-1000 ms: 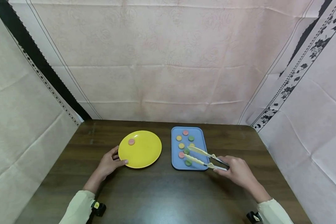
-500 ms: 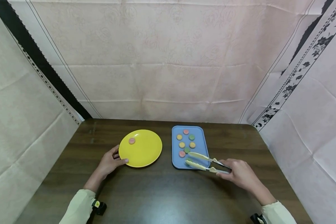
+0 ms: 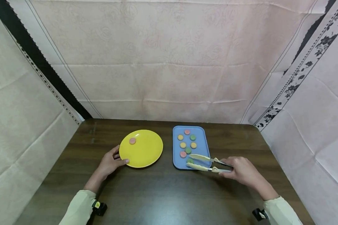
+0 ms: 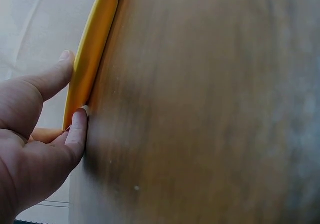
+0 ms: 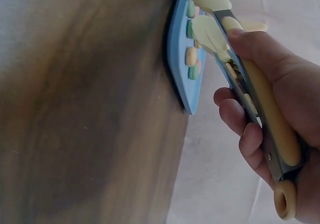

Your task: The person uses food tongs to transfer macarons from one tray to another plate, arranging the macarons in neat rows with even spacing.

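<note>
My left hand grips the left rim of a yellow plate, thumb on the upper side and fingers beneath, as the left wrist view shows. One pink disc lies on that plate. In my right hand are cream-tipped tongs, held by the arms with the tips spread apart. Those tips reach over the near end of a blue tray, on either side of a green disc. Whether they touch it I cannot tell. Several more pink, yellow and green discs sit in the tray.
Both plate and tray stand on a dark wooden table, with a gap of bare wood between them. Pale cloth hangs behind the table and along both sides. A small black camera is strapped to the left wrist.
The tongs have shifted toward the tray's near end, from around the middle discs to the nearest green one. My left hand keeps its hold on the plate.
</note>
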The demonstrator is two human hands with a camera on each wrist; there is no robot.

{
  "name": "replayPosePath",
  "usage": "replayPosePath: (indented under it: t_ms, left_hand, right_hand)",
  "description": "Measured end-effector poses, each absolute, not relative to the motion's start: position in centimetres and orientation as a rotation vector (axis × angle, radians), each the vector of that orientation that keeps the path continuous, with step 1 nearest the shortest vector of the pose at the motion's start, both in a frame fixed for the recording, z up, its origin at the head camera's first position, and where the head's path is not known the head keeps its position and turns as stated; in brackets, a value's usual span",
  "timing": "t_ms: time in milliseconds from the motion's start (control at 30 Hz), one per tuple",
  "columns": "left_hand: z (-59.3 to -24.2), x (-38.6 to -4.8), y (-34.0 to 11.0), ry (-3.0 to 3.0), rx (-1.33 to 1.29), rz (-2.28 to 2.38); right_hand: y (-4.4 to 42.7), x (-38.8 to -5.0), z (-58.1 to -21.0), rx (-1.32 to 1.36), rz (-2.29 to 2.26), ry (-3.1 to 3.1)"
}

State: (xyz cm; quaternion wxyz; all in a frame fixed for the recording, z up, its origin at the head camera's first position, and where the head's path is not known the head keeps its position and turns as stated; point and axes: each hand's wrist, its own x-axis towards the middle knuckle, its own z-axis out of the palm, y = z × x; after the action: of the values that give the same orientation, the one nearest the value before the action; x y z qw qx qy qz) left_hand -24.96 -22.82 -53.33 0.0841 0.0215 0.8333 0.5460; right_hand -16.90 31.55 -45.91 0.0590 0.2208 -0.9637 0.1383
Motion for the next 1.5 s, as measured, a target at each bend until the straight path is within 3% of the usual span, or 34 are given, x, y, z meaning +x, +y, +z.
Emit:
replayPosePath:
  t_ms: [1500]
  left_hand:
    - [-53.21,-24.80,-22.81,2.488,0.074,1.611]
  right_hand:
    - [31.42,-17.37,-45.74,0.645,0.383,-2.973]
